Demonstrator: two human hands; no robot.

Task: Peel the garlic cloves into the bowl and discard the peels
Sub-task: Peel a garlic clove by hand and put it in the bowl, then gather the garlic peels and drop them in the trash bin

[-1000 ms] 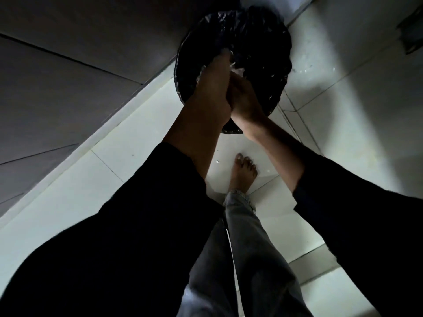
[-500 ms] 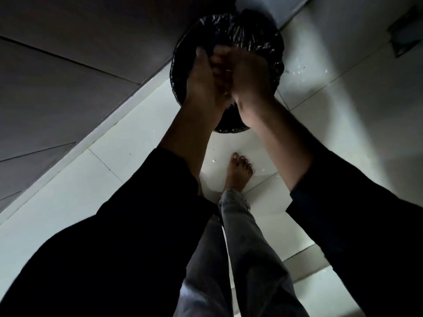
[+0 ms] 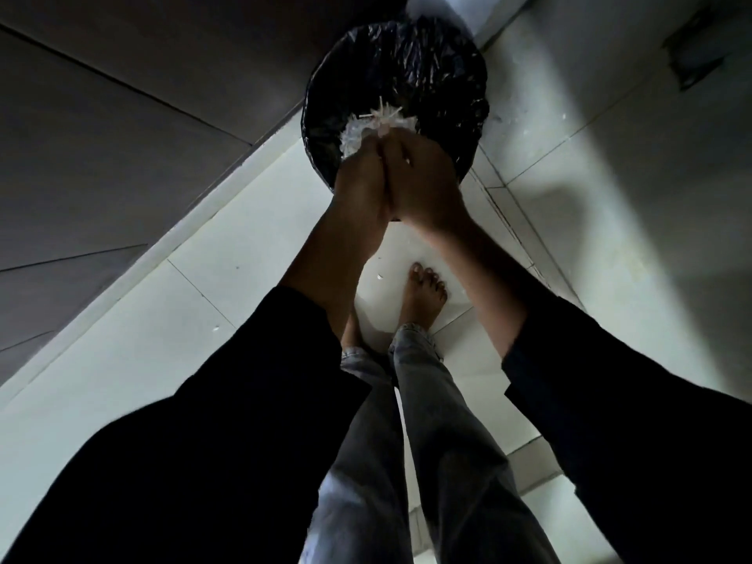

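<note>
A round bin with a black liner (image 3: 439, 67) stands on the floor against the wall. My left hand (image 3: 360, 185) and my right hand (image 3: 425, 181) are pressed side by side over the bin's near rim, backs toward me, fingers pointing down into it. A pale clump of garlic peels (image 3: 376, 124) shows just past my fingertips, inside the liner. Whether the peels touch my fingers or lie loose in the bin is hidden. No bowl or garlic cloves are in view.
My bare feet (image 3: 423, 295) stand on pale floor tiles (image 3: 569, 238) just in front of the bin. A few peel scraps (image 3: 380, 275) lie on the tiles near my toes. A dark wall (image 3: 122, 136) runs along the left.
My hands have drawn back toward me from the middle of the bin to its near rim. The clump of peels, hidden before, now shows beyond my fingertips.
</note>
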